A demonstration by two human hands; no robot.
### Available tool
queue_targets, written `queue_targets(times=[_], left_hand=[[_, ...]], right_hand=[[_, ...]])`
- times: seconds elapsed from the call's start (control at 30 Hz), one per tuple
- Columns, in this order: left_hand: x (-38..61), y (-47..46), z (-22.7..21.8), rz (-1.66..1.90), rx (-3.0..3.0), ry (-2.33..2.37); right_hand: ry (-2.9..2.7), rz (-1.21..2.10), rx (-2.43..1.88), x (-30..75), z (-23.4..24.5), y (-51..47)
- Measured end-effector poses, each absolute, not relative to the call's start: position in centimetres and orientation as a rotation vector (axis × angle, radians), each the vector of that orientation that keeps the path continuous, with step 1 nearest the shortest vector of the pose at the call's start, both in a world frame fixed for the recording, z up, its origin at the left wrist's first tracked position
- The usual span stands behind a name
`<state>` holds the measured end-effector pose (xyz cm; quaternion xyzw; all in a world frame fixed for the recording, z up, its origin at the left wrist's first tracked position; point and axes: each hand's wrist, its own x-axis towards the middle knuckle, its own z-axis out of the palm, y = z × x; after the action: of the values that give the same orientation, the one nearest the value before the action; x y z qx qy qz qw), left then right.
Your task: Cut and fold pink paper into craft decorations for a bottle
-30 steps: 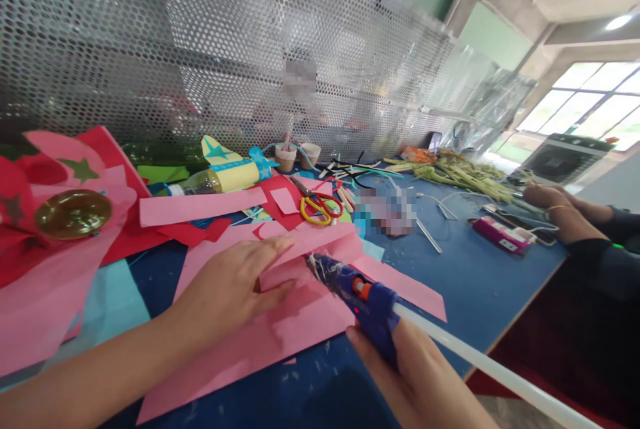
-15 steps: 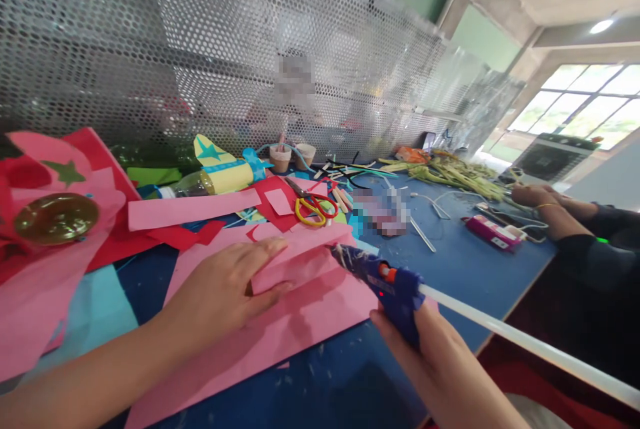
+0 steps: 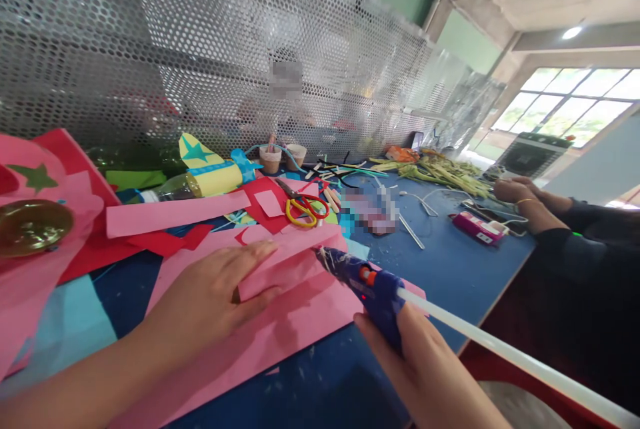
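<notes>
A folded strip of pink paper point(image 3: 295, 249) is pinched in my left hand point(image 3: 220, 286), thumb below and fingers above. In my right hand point(image 3: 415, 349) is a blue glue gun point(image 3: 377, 286), with a long white glue stick point(image 3: 500, 346) running out of its back. The gun's nozzle meets the inner side of the strip near its right end; whether glue is coming out I cannot tell. Under both hands lies a large pink sheet point(image 3: 295, 326). Just beyond the strip rest scissors point(image 3: 303, 209) with red and yellow handles.
A bottle wrapped in yellow paper point(image 3: 215, 179) lies behind the papers. To the left is a pink and red paper piece point(image 3: 75, 196) with a green star. A purple power strip point(image 3: 477, 228) sits at right, near another person's hands point(image 3: 520, 196). Perforated metal point(image 3: 225, 49) borders the blue table.
The view has swung slightly to the right, so everything sits further left. Both hands keep their holds, and the nozzle stays at the strip.
</notes>
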<state>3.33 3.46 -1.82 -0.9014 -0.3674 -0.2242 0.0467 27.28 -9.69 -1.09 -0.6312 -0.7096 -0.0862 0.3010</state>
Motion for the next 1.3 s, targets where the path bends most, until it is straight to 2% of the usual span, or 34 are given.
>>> queue_targets(times=[0.23, 0.4, 0.6, 1.0, 1.3], left_hand=[[3.4, 3.4, -2.1, -0.75, -2.736, -1.151], [3.4, 3.4, -2.3, -0.721, -2.728, -1.16], [3.1, 3.6, -2.2, -0.777, -2.742, -1.087], [3.3, 3.3, -1.9, -0.665, -2.776, -1.251], [3.3, 3.4, -1.5, -0.616, -2.769, -1.226]], right_hand=[[-1.827, -0.312, -1.758, 28.0, -1.8, -9.8], [-1.964, -0.251, -1.684, 27.1, -1.1, -9.5], [-1.781, -0.178, -1.732, 27.8, -1.0, -9.4], [-1.686, -0.002, -1.838, 29.1, -2.2, -10.2], [-1.654, -0.042, -1.85, 29.7, -1.7, -9.7]])
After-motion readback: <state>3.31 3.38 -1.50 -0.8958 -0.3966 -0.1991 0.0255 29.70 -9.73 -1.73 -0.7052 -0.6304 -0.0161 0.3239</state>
